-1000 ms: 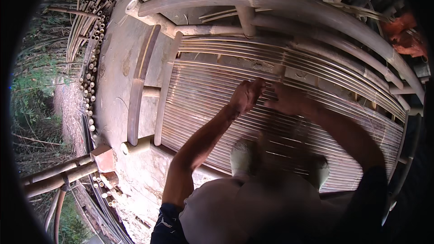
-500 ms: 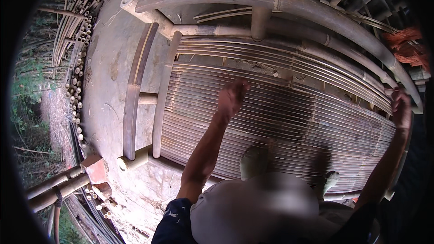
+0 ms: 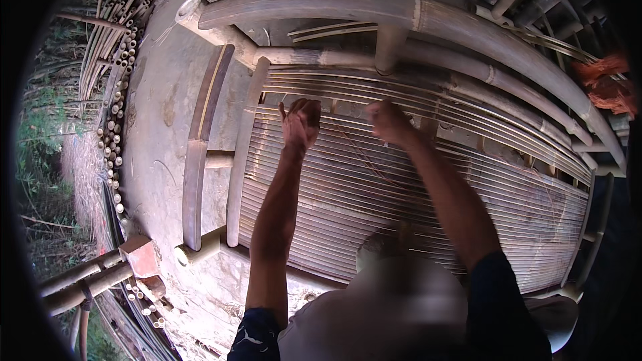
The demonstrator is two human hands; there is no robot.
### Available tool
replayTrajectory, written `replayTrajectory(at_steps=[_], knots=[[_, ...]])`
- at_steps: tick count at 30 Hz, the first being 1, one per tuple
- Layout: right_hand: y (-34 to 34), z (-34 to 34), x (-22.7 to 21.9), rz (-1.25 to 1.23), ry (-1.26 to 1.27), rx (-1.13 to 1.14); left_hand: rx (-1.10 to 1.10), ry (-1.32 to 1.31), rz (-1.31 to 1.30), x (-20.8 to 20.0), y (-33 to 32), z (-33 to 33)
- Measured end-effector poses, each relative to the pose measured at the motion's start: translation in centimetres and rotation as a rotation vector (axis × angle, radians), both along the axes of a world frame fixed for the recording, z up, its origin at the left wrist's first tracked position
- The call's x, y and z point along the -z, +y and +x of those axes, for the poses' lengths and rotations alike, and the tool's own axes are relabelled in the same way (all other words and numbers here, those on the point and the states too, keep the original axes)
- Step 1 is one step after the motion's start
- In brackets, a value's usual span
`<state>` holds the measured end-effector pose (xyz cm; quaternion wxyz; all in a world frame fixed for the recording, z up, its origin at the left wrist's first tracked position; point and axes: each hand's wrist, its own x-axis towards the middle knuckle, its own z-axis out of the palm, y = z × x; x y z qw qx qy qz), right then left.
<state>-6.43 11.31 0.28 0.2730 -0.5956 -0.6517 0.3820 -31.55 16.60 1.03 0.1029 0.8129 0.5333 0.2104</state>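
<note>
My left hand (image 3: 301, 125) is closed over the left part of a bamboo slat bench (image 3: 421, 194), with one finger sticking out to the side. A thin reddish cord (image 3: 364, 154) hangs in a loose curve over the slats, its upper end running up to this hand. To its right, my right hand (image 3: 390, 122) is closed in a pinch and slightly blurred. Whatever lies between its fingertips is too small to make out. Both hands are above the gap between the far group of thin slats (image 3: 348, 87) and the main slatted surface.
A thick bamboo rail (image 3: 314, 8) borders the bench's far side, and an upright-looking armrest pole (image 3: 204, 140) its left. An orange fibre bundle (image 3: 612, 90) lies at the far right. Stacked bamboo poles (image 3: 110, 120) line the left; a red brick (image 3: 139, 256) sits nearer.
My right hand has come from the bench's far right end to beside my left hand. My left hand has shifted left. The reddish cord now curves over the slats below them.
</note>
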Motion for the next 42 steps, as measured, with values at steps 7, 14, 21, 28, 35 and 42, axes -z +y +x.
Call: replayTrajectory(at_steps=[7,14,21,28,35,42], knots=[[5.4,-8.6,-2.1,-0.953,0.608,0.238,0.131,0.337,-0.698,1.2,5.6,0.9],[7.0,-8.3,-1.0,-1.03,0.75,0.149,-0.039,0.407,-0.84,3.0,6.9,2.2],[2.4,-5.2,-0.1,0.009,-0.263,-0.133,-0.033,-0.373,-0.487,1.4,3.7,-1.2],[-0.3,-2.1,-8.3,-0.288,1.242,0.007,0.21,-1.1,-0.456,-17.0,-6.9,2.2],[-4.9,-4.8,-7.6,0.109,-0.172,-0.109,0.47,-1.179,-0.128,-25.4,-6.7,1.3],[-15.9,10.2,-19.2,0.228,0.729,-0.24,0.501,-0.282,-1.091,-10.5,0.1,-4.3]])
